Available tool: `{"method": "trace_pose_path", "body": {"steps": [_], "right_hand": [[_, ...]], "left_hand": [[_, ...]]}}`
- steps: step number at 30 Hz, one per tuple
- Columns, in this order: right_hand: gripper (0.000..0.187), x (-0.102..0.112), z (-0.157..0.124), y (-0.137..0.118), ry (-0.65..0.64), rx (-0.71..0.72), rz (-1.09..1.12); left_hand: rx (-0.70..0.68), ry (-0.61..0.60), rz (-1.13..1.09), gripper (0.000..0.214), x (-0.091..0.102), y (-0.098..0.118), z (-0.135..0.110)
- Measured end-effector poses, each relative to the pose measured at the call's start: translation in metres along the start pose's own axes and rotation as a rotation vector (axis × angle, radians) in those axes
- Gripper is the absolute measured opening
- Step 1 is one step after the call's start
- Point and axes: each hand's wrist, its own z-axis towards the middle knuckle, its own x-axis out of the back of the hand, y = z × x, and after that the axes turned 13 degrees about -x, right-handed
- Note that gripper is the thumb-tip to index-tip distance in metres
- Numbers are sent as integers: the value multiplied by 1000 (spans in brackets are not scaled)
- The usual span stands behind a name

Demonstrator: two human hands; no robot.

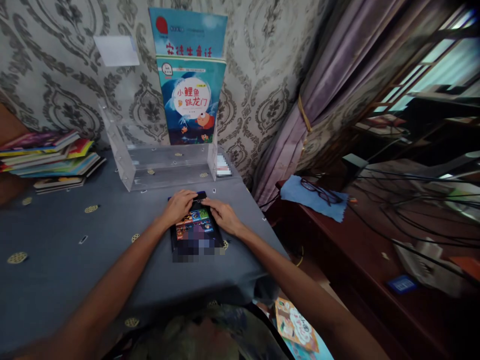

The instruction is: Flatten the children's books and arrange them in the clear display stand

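Observation:
A dark book (195, 235) lies flat on the grey tablecloth in front of me, small coloured pictures on its upward cover. My left hand (180, 205) rests on the book's far left part, fingers laid out across the cover. On the far right part lies my right hand (224, 216), its fingers stretched toward the other hand. Beyond the book stands a clear plastic rack (168, 160). Two blue picture books stand upright in it, the front one (191, 107) partly covering the taller back one (189, 35).
A stack of books (56, 155) lies at the table's left. Right of the table, a red-brown desk (337, 245) holds glasses (320, 192) on a blue cloth (292, 192), plus tangled black cables (405, 200). More picture books (298, 325) lie low beside me. A purple curtain (318, 100) hangs behind.

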Motion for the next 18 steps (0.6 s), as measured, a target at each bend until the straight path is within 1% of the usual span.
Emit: {"method": "trace_pose_path", "body": {"steps": [11, 18], "right_hand": [[47, 5, -38, -16, -7, 10, -46], [46, 11, -70, -27, 7, 55, -109]], "left_hand": [[1, 1, 3, 33, -1, 0, 0], [-10, 7, 2, 33, -2, -2, 0]]}}
